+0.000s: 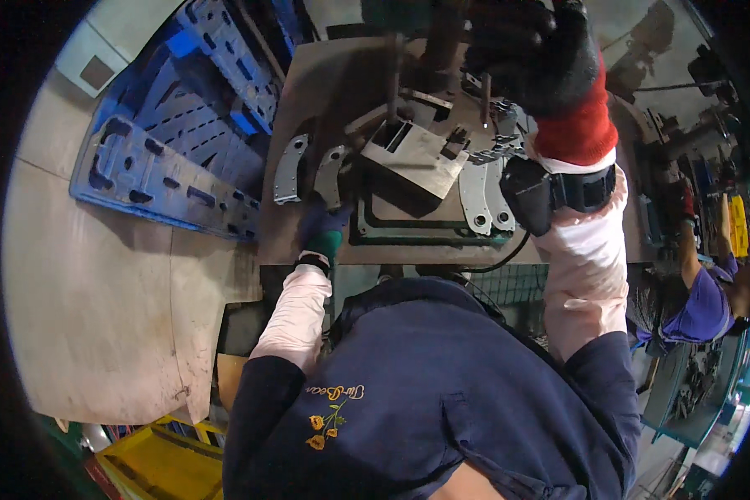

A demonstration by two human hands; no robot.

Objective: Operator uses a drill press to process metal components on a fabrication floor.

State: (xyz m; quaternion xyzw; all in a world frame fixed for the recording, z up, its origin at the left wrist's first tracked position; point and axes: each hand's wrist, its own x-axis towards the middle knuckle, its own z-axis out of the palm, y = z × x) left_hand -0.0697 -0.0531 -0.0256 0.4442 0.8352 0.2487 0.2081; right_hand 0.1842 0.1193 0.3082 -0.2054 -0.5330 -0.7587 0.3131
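Observation:
My left hand point(323, 221), in a dark blue and green glove, is at the table's near edge. It is smeared by motion, so its fingers do not show clearly. Right by it lies the near end of a curved grey metal plate point(331, 173); whether the hand grips it I cannot tell. A similar curved plate point(289, 171) lies just to the left. My right hand point(550, 62), in a black glove with a red cuff, is raised over the far right of the fixture, its fingers curled round something dark. A metal block point(415, 158) stands below and to its left.
Two more curved plates point(477, 196) lie right of the block, beside a chain point(500, 146). A dark frame point(425, 237) runs along the brown table's point(308, 92) front. Blue pallets point(171, 183) stand at the left. Another person point(696, 308) in purple works at the right.

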